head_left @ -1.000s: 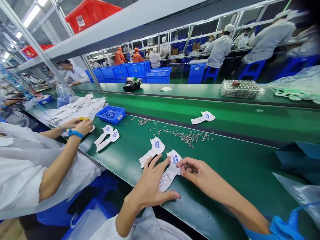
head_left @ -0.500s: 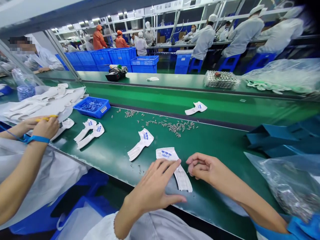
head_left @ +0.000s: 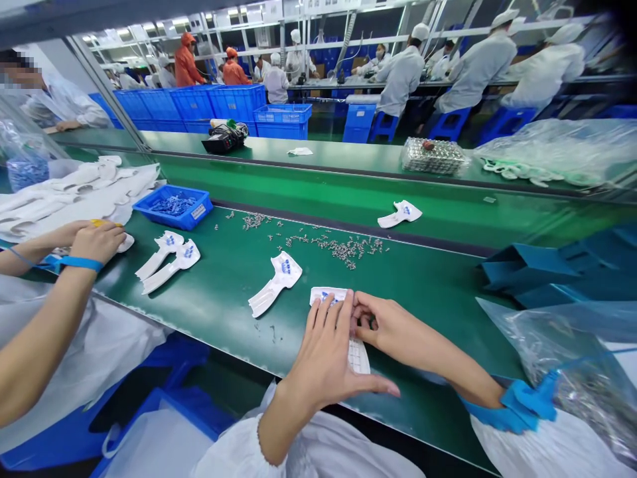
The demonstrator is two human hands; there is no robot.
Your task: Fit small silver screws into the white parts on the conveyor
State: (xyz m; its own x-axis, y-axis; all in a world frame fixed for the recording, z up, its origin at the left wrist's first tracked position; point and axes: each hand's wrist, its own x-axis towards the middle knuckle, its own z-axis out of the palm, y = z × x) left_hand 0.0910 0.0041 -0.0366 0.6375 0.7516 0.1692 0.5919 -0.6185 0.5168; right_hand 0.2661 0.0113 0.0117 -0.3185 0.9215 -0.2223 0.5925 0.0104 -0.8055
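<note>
The part-hidden white piece (head_left: 359, 358) seemingly slants lengthwise, blue-marked end (head_left: 322, 295) pointing away-left.

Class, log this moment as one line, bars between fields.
left hand: spread over white part | right hand: at part's right edge | beyond: metal bits | leftward: white pieces, blue tray

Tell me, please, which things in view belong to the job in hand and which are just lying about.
Seemingly in the job:
white molded part under the left hand
small metal pieces
blue tray of blue pieces

Seemingly lying about:
black device
clear stacked trays
</note>
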